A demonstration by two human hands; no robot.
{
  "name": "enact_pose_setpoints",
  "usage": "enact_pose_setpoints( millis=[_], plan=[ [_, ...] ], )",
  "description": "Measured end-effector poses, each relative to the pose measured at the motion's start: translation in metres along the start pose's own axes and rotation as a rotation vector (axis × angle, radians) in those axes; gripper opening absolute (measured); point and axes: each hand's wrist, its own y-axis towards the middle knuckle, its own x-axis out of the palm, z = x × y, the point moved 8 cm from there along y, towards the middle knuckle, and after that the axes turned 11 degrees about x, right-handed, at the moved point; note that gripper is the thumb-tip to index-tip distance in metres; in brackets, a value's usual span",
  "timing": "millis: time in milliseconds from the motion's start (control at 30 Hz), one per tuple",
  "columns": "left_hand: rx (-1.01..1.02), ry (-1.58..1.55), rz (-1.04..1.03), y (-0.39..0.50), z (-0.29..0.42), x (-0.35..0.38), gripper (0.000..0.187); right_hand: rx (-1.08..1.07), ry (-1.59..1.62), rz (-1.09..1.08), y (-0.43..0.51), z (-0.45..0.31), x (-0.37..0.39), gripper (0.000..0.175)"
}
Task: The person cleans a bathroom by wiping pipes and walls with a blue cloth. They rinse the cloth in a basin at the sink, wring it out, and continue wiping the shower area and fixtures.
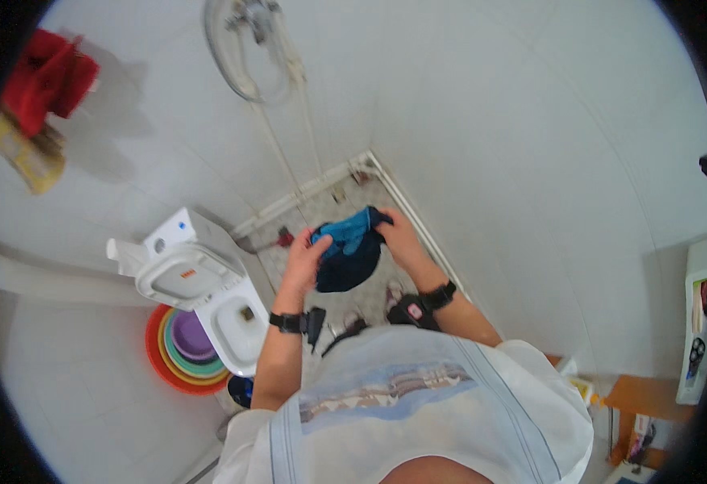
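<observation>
A piece of dark navy cloth with a bright blue side (348, 266) is stretched between my two hands, above the tiled floor. It may be a garment or a cap; its exact kind I cannot tell. My left hand (305, 257) pinches its left edge, thumb on top. The upper right corner is gripped by my right hand (400, 236). The dark part hangs below in a rounded shape. Each wrist wears a black strap with a dark device.
To the left stands a white toilet (232, 320), lid raised, beside nested colored basins (175, 375). A shower fixture (254, 24) with hose is on the wall. Red cloth (51, 78) hangs upper left. An orange-brown shelf (647, 397) and a white cabinet (692, 345) are at right.
</observation>
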Motion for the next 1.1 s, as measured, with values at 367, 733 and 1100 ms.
enact_pose_setpoints(
  millis=[367, 733, 1100],
  plan=[
    [0.108, -0.558, -0.213, 0.009, 0.101, 0.023, 0.042, 0.466, 0.846, -1.032, -0.018, -0.04, 0.121, 0.057],
    [0.087, -0.319, 0.218, 0.109, 0.078, 0.048, 0.042, 0.059, 0.506, -0.723, 0.101, -0.155, 0.046, 0.042],
    [0.507, 0.188, -0.019, 0.187, 0.232, 0.087, 0.068, -0.606, 0.029, -0.679, 0.151, -0.291, 0.044, 0.07]
  ],
)
